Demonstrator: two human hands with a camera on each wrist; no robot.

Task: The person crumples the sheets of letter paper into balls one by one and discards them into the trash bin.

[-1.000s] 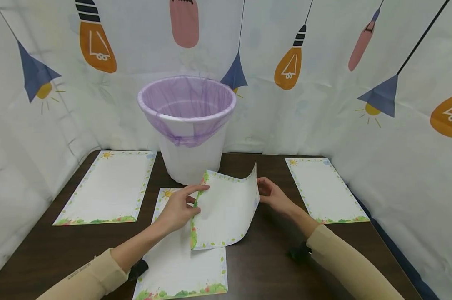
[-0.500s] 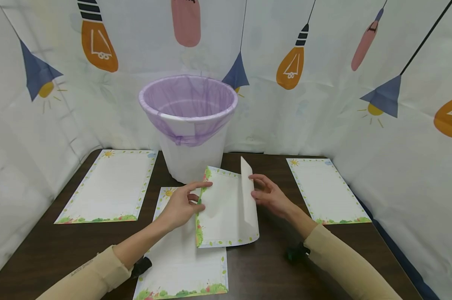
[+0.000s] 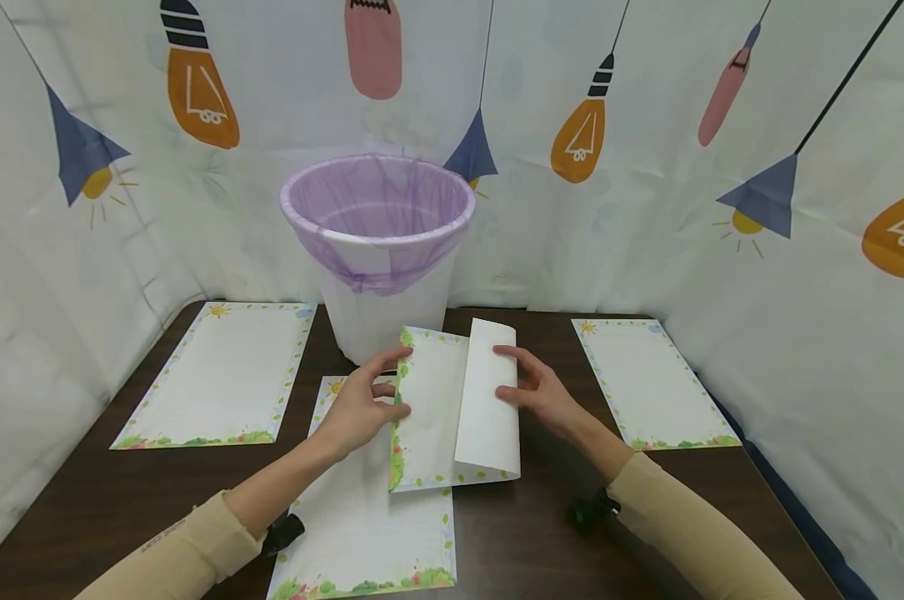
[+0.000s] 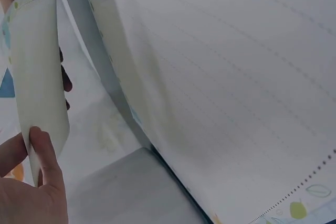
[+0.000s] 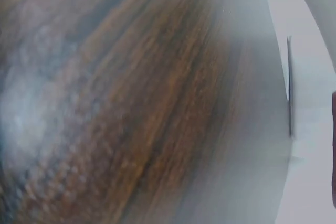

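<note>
The sheet of paper (image 3: 427, 408) spans the gap between the left hand (image 3: 356, 412) and the right hand (image 3: 547, 398), partly over the flat sheet (image 3: 365, 529) lying just under the left hand on the tabletop (image 3: 549, 542); whether it touches that sheet is unclear. The left hand pinches its left edge between thumb and fingers; the right hand grips the turned-over flap at the other end. It should handle as light, thin and springy, easily creased or torn, best taken lightly near the edges or along the bend. The flowery foot border points to the left hand; the page's long axis likely runs from hand to hand, the bend crossing it beside the right hand.
</note>
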